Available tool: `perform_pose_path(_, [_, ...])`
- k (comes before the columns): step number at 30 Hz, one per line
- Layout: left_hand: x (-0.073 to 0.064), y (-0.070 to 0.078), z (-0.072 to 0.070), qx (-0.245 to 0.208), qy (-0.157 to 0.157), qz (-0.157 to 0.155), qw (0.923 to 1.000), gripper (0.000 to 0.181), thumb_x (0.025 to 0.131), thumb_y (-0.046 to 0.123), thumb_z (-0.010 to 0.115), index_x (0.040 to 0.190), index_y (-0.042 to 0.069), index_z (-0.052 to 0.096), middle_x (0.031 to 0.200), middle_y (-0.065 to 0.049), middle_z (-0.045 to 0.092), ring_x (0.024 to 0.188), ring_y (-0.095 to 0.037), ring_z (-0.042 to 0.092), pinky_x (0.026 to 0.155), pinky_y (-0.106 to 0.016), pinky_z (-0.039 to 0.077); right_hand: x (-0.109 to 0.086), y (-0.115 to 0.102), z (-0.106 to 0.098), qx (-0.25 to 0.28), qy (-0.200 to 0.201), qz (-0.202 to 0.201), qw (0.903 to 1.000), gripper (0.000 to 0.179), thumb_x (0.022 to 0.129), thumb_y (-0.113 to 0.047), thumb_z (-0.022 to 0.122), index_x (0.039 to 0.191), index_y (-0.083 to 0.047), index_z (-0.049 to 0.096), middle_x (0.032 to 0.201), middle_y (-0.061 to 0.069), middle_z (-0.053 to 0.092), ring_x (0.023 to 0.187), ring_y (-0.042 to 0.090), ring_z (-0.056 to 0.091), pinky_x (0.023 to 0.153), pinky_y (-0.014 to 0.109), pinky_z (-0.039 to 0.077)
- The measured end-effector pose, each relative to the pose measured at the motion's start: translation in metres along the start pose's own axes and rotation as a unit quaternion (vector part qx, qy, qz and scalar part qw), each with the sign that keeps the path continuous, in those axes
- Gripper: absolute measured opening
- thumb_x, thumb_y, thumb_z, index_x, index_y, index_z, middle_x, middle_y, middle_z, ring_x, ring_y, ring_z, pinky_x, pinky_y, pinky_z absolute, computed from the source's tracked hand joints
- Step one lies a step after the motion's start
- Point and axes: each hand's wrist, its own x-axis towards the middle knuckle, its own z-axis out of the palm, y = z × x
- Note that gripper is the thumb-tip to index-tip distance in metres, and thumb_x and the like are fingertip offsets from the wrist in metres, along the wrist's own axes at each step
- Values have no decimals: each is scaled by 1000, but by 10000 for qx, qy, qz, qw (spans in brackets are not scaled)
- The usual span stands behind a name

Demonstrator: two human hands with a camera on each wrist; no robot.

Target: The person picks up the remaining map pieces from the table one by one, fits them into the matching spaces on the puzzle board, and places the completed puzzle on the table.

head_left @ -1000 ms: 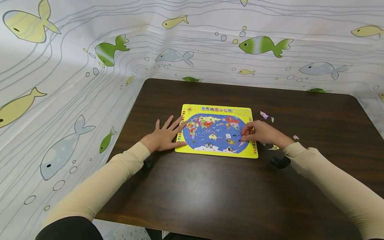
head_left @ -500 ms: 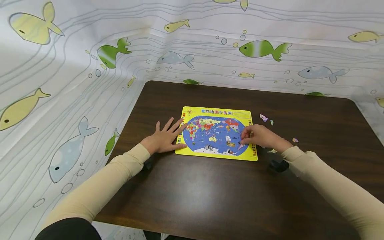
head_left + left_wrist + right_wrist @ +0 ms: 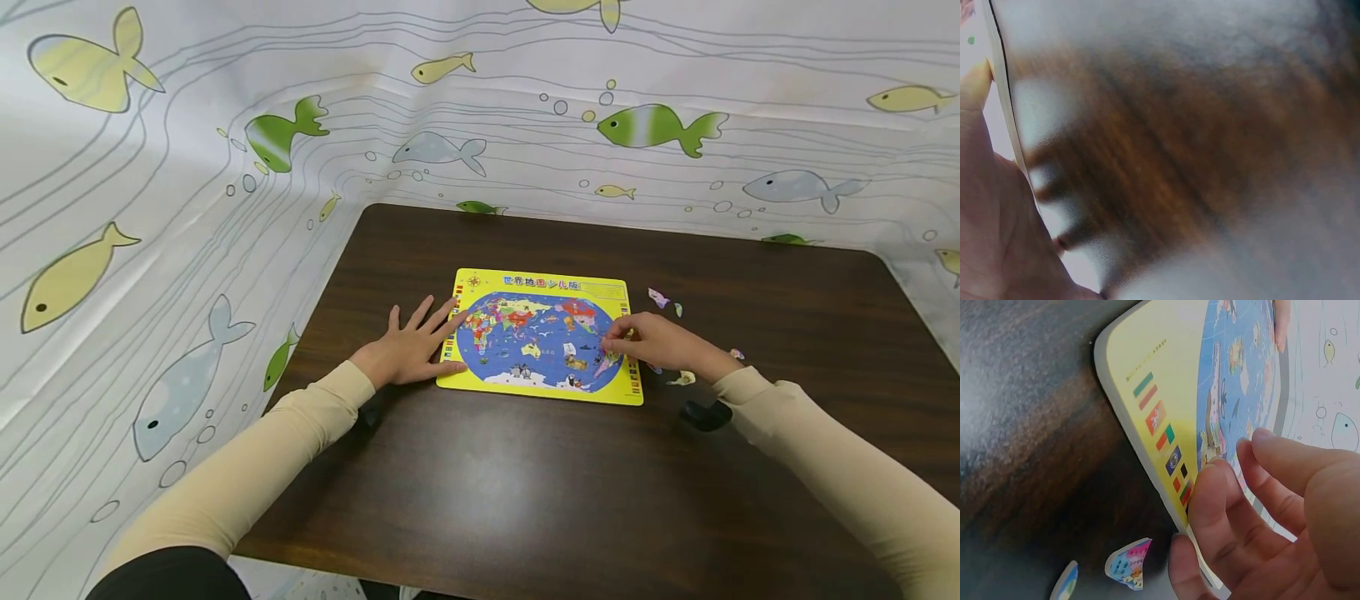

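A yellow-bordered world map puzzle board (image 3: 540, 395) lies on the dark wooden table. My left hand (image 3: 408, 352) rests with spread fingers across its left edge; the left wrist view shows the thumb on that edge. At the board's right side, my right hand (image 3: 648, 340) has curled fingers and holds one end of a long pink puzzle piece (image 3: 603, 367). In the right wrist view this pink piece (image 3: 1214, 415) lies over the blue map area, its near end partly hidden by the fingertips. Whether it sits flush cannot be told.
Several loose puzzle pieces lie right of the board, among them a pink one (image 3: 657, 297), a small green one (image 3: 678, 309) and a yellowish one (image 3: 682, 378). A small black object (image 3: 707, 415) shows below the right wrist. Fish-patterned white sheeting (image 3: 525, 167) borders the table.
The right hand stays at the board's right side; its fingertips have shifted slightly and more of the pink piece shows. The left hand keeps its place. The head view has tilted up a little.
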Motion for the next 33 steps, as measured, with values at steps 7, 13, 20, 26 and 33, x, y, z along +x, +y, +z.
perform_pose_path(7, [0,0,1,13,-10,5,10000,89,83,81,30,154,36,-1,163,2,-11,149,-34,-8,108,-74,1,-1,1,1,94,-21,-33,9999,29,92,-35,64,108,-11,68,90,5,67,70,22,55,53,26,44])
perform_pose_path(13, [-1,-1,0,21,-39,-8,10000,89,83,80,30,153,37,-2,162,3,-11,149,-34,-8,108,-74,1,-1,-1,0,41,-40,12,10000,27,92,-34,63,108,-12,67,85,6,64,62,23,53,50,26,43])
perform_pose_path(20, [0,0,-1,47,-55,-21,10000,88,83,81,29,153,37,-3,162,3,-12,149,-34,-8,108,-74,2,-6,-1,-6,89,10,56,9999,30,94,-34,61,109,-10,66,92,6,66,71,23,58,60,30,51])
perform_pose_path(26, [0,0,-1,80,-49,-20,10000,88,83,81,29,153,37,-3,162,3,-12,149,-34,-7,108,-74,2,-15,6,-27,-209,556,96,9982,29,96,-30,58,109,-6,66,97,11,67,72,23,58,63,32,48])
perform_pose_path(33, [1,0,-1,46,-91,-18,9999,88,83,81,29,153,37,-3,162,4,-13,149,-33,-8,108,-73,2,-30,19,-50,-333,616,643,9955,33,96,-28,58,110,1,66,96,16,67,73,25,61,62,36,51])
